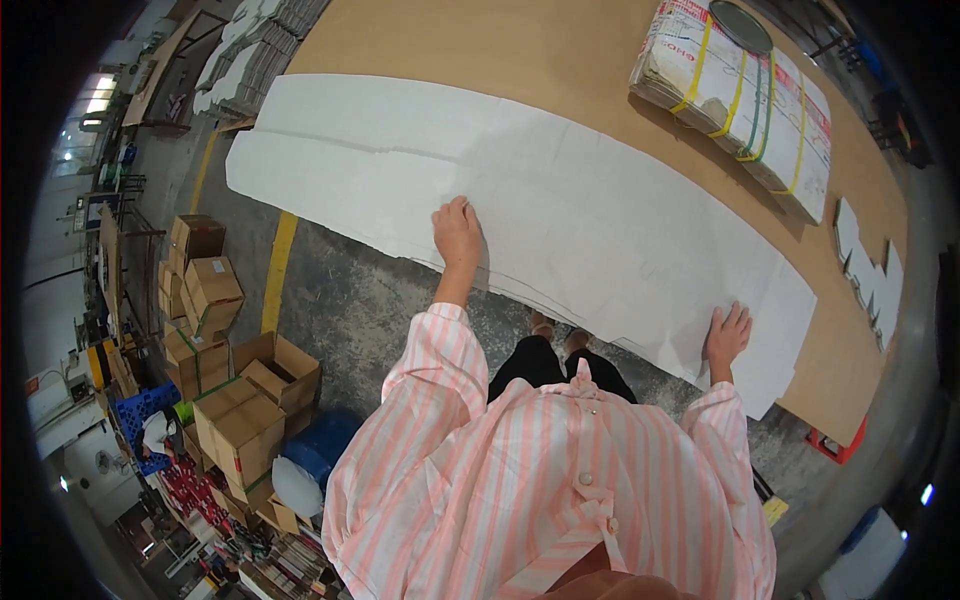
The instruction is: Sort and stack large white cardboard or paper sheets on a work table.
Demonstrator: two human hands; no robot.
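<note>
Farthest to the left of my left hand, well apart from it, a blue plastic crate (140, 425) stands beside a pile of brown cardboard boxes (240, 432), some bound with green straps. Beyond my left hand, up and to the left, are stacks of pale sheets (245, 65). Nearer to that hand, a yellow stripe (279, 270) runs along the grey floor (345, 300), and a blue drum (328, 445) sits low on the same side.

My left hand (457, 236) rests on the large white sheet (590, 215), its fingers curled and drawn together; I cannot tell whether they pinch the paper. The sheet lies under both my hands and reaches past each of them sideways, on a brown board (430, 40) that shows beyond it. Between my hands, the near edge shows more than one layer.

My right hand (728, 338) lies palm down near the right end, fingers slightly spread. Beyond it sits a wrapped bundle (722, 85) with yellow and green straps and a dark round disc (741, 27) on top. Right of that hand are a red crate (838, 447), partly under the board, and jagged white pieces (862, 262).
</note>
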